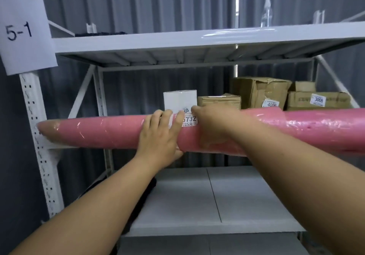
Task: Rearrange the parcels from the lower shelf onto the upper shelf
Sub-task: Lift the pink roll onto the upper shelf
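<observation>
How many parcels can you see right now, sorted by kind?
Pink wrapped roll, held by left hand and right hand: 1
White box: 1
Brown cardboard boxes: 4
Total: 6

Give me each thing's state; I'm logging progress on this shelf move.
pink roll: lifted, level, between shelves.
left hand: grips the roll.
right hand: grips the roll.
upper shelf: no parcels visible yet.
cardboard boxes: on lower shelf, at back.
white box: upright behind roll.
</observation>
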